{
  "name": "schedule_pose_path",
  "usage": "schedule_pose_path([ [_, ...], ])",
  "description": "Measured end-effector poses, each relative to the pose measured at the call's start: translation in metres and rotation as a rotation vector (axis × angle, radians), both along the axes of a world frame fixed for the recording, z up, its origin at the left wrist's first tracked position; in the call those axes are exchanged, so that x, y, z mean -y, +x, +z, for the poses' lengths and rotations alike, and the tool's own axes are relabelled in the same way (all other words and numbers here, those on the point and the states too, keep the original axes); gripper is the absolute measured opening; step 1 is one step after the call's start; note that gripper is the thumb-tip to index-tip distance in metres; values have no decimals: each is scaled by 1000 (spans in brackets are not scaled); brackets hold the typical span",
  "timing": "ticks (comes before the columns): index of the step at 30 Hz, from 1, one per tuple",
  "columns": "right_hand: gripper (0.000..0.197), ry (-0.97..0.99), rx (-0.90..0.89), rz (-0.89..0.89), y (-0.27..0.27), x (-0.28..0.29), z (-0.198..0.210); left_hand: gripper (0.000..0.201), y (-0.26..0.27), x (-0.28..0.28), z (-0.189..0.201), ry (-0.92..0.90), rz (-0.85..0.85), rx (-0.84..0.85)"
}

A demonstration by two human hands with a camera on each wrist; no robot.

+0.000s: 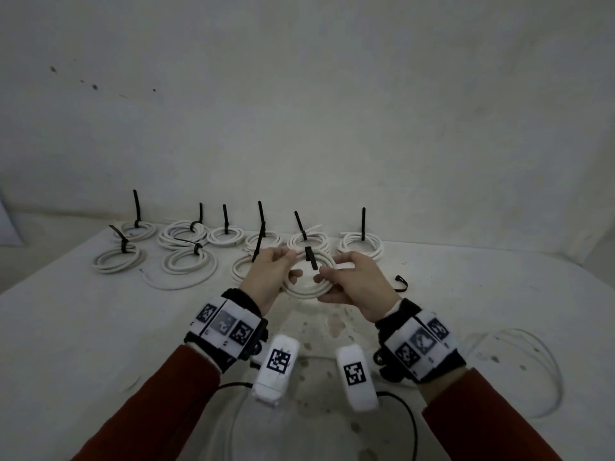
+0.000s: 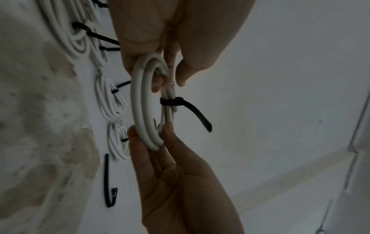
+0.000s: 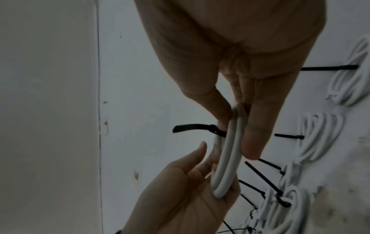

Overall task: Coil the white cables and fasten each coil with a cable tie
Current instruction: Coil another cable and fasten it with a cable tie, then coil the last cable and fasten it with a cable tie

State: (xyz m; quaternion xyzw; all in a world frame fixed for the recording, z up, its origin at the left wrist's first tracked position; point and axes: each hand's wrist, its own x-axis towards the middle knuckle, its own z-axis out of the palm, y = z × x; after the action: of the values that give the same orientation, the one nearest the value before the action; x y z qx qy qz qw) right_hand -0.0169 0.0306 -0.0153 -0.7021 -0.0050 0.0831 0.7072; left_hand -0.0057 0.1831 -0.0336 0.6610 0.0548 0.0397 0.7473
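A white cable coil [image 1: 307, 287] hangs in the air above the table, held between both hands. My left hand [image 1: 283, 266] pinches its left side with thumb and fingers. My right hand [image 1: 327, 277] grips the right side the same way. A black cable tie [image 1: 310, 259] is cinched round the far part of the coil, and its tail sticks up. In the left wrist view the coil [image 2: 140, 102] is edge-on, with the tie [image 2: 180, 102] wrapping its strands. In the right wrist view my right hand [image 3: 238, 126] clamps the coil [image 3: 226, 158] just below the tie [image 3: 192, 128].
Several tied coils [image 1: 186, 234] with upright black tie tails lie in two rows at the back of the white table [image 1: 83, 327]. A loose black tie [image 1: 401, 283] lies right of my hands. An uncoiled white cable [image 1: 519, 354] loops at the front right. A wall stands behind.
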Motion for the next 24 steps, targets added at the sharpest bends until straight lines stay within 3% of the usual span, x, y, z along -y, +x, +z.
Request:
schedule_pose_path([
  [3, 20, -23, -64, -14, 20, -4, -10, 4, 7, -1, -8, 100, -30, -159],
  [6, 20, -49, -111, -55, 44, -10, -20, 29, 20, -5, -14, 116, -7, -227],
  [9, 13, -114, -145, -10, 65, -15, -29, 51, 38, -14, -25, 246, -22, -216],
  [10, 16, -127, -160, 14, 70, -16, -33, 46, 40, -16, -25, 358, -27, -225],
  [12, 19, -129, -184, 17, 75, -17, -36, 9, 44, -16, -25, 485, -19, -245],
  [13, 21, -145, -183, 16, 78, -18, -37, 34, 48, -16, -28, 576, 2, -252],
  [14, 22, -165, -181, 16, 80, -18, -39, 44, 47, -14, -26, 697, -7, -270],
  [17, 20, -267, -183, 29, 86, -19, -41, 12, 42, -10, -17, 912, -50, -231],
  [18, 19, -314, -183, 31, 86, -19, -41, 29, 45, -9, -19, 972, -54, -232],
  [19, 19, -364, -183, 35, 84, -18, -39, 33, 43, -7, -18, 1053, -75, -229],
  [21, 18, -439, -160, 42, 79, -17, -34, 15, 40, -2, -13, 1142, -115, -215],
  [24, 15, -547, -65, 65, 60, -9, -21, 38, 32, -2, -7, 1291, -40, -124],
])
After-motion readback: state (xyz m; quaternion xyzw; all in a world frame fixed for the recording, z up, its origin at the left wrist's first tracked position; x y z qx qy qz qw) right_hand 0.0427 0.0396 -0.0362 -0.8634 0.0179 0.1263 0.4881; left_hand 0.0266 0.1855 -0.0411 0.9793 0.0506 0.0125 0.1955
